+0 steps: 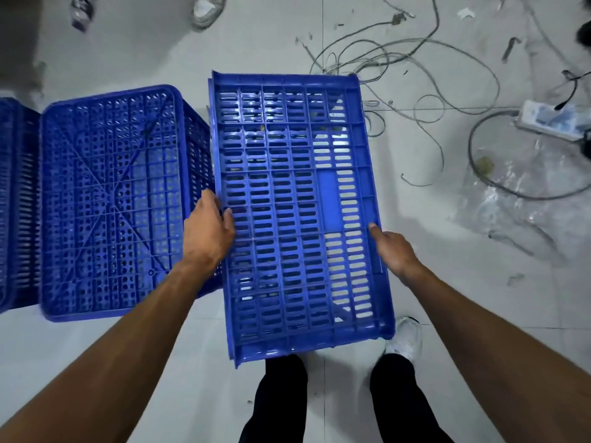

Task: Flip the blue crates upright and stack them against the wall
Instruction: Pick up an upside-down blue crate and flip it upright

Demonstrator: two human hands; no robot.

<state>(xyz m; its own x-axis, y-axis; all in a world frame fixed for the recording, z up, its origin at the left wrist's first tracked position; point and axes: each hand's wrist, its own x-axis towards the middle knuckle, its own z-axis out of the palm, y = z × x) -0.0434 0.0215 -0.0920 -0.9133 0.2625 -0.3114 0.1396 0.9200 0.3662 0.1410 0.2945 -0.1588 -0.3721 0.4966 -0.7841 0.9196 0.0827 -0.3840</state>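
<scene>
- Your left hand [208,231] and right hand [395,251] grip opposite edges of the blue crate [297,203], tipped above the floor [211,378].
- Flip looks underway; next, turn it upright beside the overturned crate [108,199].

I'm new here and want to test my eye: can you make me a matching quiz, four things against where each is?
1 lifted crate
2 second crate
3 cables
4 white shoe

a loose on floor, upper right
b between left hand and right hand
c on floor, left
d by lifted crate's near right corner

Pairs: 1-b, 2-c, 3-a, 4-d
</scene>
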